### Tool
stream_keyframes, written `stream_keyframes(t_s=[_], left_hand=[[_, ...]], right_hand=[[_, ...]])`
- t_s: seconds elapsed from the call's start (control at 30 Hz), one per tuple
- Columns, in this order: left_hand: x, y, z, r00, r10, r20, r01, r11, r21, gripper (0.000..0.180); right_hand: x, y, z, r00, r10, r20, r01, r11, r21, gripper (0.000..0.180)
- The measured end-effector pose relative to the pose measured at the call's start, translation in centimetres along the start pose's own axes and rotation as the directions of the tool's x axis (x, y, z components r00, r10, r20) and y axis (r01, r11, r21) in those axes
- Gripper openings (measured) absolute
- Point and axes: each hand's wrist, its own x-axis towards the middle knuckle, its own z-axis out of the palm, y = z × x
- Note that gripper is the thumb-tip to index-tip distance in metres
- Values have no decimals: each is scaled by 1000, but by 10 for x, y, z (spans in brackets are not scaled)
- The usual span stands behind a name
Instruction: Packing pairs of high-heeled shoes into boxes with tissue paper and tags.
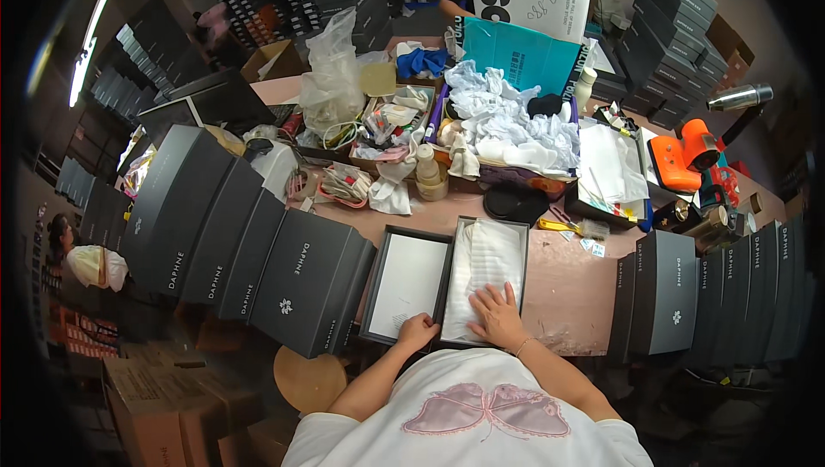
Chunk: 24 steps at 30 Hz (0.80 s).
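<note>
In front of me lies an open dark grey shoe box (525, 274), packed with white tissue paper (483, 252). What the paper covers is hidden. My right hand (498, 316) lies flat on the paper near the box's near end, fingers spread. Left of the box is its lid (371, 295), inside up, with a white printed sheet (411, 274) in it. My left hand (418, 330) has its fingers curled at the lid's near right corner, by the box's edge.
Stacked grey shoe boxes (301, 278) flank me on the left, with more boxes (666, 295) on the right. Behind the open box sit a black round pad (516, 201), a yellow-handled brush (559, 225), a bin of crumpled white paper (507, 115) and an orange tape dispenser (675, 164).
</note>
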Motion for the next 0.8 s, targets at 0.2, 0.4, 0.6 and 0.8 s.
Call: stream_keyframes(t_s=[0.2,0.4,0.6,0.8], left_hand=[[-2,1,-1,1000,8,4,-8,1000,11,30],[-5,2,0,999,37,-18,-37,999,28,28],[-12,14,-6,990,139,-9,-137,986,92,24],[-23,46,-47,887,394,-242,-361,917,171,20]], right_hand=[[0,-1,2,1000,1,18,-1,1000,-1,57],[1,-1,-1,999,6,37,-6,1000,1,58],[-1,-2,0,999,4,36,-4,1000,7,56],[-8,-4,1,997,-27,73,24,999,44,54]])
